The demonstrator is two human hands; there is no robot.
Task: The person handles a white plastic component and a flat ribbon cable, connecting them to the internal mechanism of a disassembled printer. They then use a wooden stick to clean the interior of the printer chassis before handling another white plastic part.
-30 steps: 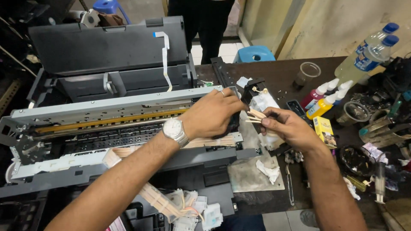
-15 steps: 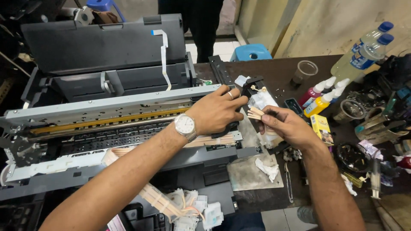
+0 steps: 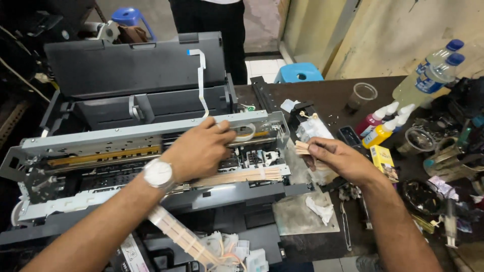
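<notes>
Cluttered with tools and bottles, a dark brown table [image 3: 322, 98] carries an opened printer [image 3: 141, 151] with its grey lid tilted back and its metal frame and inner mechanism laid bare. A white flat cable [image 3: 200, 80] hangs down from the lid toward the frame.

A left hand [image 3: 199, 151], with a white-faced wristwatch [image 3: 158, 174] on its wrist, reaches into the printer's middle. Its fingers [image 3: 222, 132] are curled down over the carriage area just below the metal rail, pressing on the parts there; what exactly they grip is hidden under the hand. A beige bundle of thin ink tubes [image 3: 242, 175] runs along the front edge of the mechanism, just under this hand, and continues down to the left toward a cluster of ink tanks [image 3: 229, 249] at the bottom.

Just beside the printer's right end, a right hand [image 3: 340, 158] has its fingers [image 3: 315, 151] pinched shut on the free end of the tube bundle [image 3: 301, 147].

Crumpled white tissue [image 3: 320, 207] lies on a grey metal plate [image 3: 302, 216] near the front. Further right stand small ink bottles [image 3: 383, 126] in red and yellow, a clear plastic cup [image 3: 362, 94], and two large plastic bottles with blue caps [image 3: 428, 75]. A blue stool [image 3: 300, 73] and a person's dark-trousered legs [image 3: 209, 20] show behind the table.
</notes>
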